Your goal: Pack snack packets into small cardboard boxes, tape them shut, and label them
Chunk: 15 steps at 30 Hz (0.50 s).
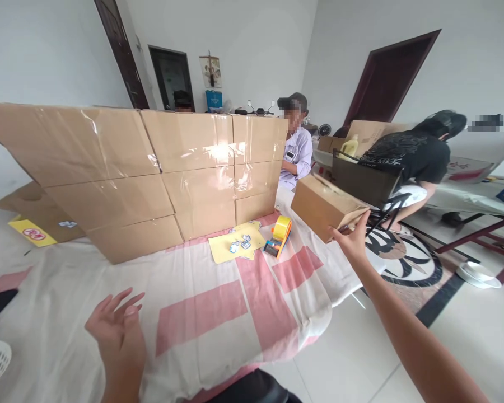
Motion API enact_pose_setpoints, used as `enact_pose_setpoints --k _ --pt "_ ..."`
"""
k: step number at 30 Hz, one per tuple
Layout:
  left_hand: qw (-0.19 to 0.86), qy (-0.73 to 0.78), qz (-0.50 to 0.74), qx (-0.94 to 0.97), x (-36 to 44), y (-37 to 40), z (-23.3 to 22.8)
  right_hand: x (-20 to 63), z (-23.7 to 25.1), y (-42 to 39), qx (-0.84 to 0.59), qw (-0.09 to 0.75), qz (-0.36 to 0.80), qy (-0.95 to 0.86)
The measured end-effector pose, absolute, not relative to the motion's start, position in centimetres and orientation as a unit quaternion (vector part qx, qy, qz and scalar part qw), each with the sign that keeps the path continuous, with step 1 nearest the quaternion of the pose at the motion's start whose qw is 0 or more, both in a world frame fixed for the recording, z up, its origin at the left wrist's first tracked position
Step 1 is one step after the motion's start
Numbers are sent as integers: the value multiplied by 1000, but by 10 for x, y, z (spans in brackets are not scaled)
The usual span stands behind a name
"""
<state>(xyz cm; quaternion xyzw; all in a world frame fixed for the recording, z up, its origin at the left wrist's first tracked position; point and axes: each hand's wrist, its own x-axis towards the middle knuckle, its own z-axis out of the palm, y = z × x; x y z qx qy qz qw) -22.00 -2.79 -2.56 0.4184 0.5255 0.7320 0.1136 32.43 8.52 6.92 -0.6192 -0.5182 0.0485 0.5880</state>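
My right hand (353, 232) grips the near end of a small brown cardboard box (325, 204), which is tilted at the table's right edge. Above the cloth on the left, my left hand (120, 322) is open, its fingers apart and nothing in them. In front of me stands a wall of taped cardboard boxes (197, 143), stacked in rows. A tape dispenser (278, 236) with a yellow roll sits at the foot of the stack. Beside it lies a yellow card (236, 242) with small blue-and-white pieces on it.
A white and pink cloth (201, 313) covers the table. Behind the stack's right end sits a person in a light shirt (297, 154). Another person in black (407, 148) bends over at the right, near a dark chair (363, 179). An open carton (37, 210) lies at the left.
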Motion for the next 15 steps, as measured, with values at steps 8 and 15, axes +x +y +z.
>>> enact_pose_setpoints --k 8,15 --pt "153 597 674 407 -232 -25 -35 307 26 190 -741 488 64 -456" --pt "133 634 654 391 -229 -15 -44 268 50 309 -764 436 98 -466"
